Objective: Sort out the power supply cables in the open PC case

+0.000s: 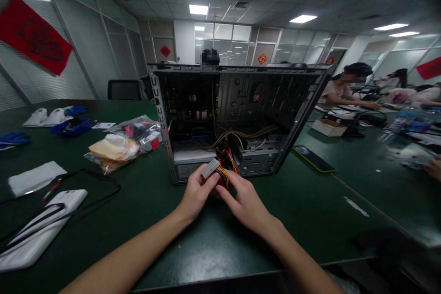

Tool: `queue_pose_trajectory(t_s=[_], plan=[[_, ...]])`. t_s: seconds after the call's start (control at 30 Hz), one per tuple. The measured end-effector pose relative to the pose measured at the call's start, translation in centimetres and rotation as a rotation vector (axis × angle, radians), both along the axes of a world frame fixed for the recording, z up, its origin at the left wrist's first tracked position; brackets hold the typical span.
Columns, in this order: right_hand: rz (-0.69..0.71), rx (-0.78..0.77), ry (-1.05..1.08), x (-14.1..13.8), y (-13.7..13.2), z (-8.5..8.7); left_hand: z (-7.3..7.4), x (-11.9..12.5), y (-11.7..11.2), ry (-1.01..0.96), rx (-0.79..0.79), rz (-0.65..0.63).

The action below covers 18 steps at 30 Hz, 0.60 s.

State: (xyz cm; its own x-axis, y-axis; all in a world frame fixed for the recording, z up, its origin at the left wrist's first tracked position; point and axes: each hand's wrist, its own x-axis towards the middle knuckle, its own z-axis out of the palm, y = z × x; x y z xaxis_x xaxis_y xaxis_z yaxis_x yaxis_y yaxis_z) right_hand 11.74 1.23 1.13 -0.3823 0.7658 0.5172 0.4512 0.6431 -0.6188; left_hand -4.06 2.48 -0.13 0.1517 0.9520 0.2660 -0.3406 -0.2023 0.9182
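An open computer case [220, 68] lies in front of me with its inside facing my way. My left hand [197, 193] is closed on a pale multi-pin power connector [211, 168] just outside the case's lower edge. My right hand [246, 197] is closed round the bundle of yellow, red and black power cables [223, 177] behind that connector. The cables run back into the case, where the power supply [184, 169] sits at the lower left. Grey-brown wires [237, 133] cross the inside. Parts of the fingers and cables are hidden between my hands.
On the left are plastic bags of parts [115, 149], a blue tray [71, 126] and a white power bank-like slab [44, 229] with black cables. A phone [313, 159] and a small box [329, 127] lie to the right. Another person [344, 89] works farther back.
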Motion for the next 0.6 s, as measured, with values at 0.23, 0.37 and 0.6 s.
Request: queue_pose_trajectory(t_s=[0.23,0.37,0.6], plan=[[-0.039,0.220,-0.090,0.4,1.5,3.7,-0.9,0.4,0.2,0.132,-0.026,0.099],[-0.099,0.344,-0.150,-1.4,4.5,8.2,-1.7,1.1,0.2,0.365,-0.029,0.056],[-0.246,0.274,-0.603,-6.8,9.4,12.2,-1.8,1.1,-0.1,0.487,-0.030,0.023]])
